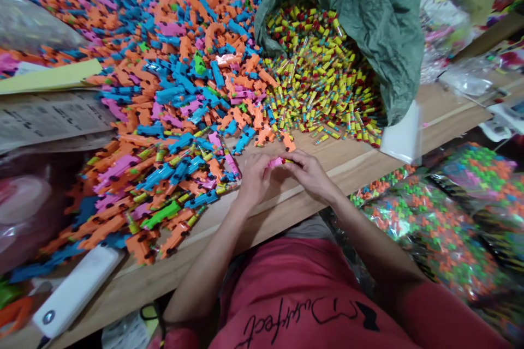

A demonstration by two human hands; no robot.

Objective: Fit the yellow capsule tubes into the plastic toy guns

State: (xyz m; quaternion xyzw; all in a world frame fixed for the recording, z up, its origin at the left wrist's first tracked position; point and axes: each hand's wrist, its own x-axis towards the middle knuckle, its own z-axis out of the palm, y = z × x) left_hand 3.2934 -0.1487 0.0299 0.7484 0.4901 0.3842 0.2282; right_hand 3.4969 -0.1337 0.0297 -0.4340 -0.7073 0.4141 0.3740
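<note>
Close to the table's near edge, my left hand [254,174] is closed on a small pink toy car [275,163]. My right hand [306,170] pinches a small yellow-ended tube [288,161] at the car's right end; the fingers hide most of it. Whether the tube is inside the car or only touching it, I cannot tell. Just beyond my hands lies a big heap of orange, blue, pink and green toy cars [184,82]. Many yellow-and-red capped clear tubes [319,82] spill from a green sack [380,38] at its right.
To the left, cars with tubes in them [164,185] lie piled on the wooden table [352,155]. A white power bank [77,289] rests at the front left edge, below a cardboard box [57,117]. Clear bags of coloured pieces [434,229] sit low at the right.
</note>
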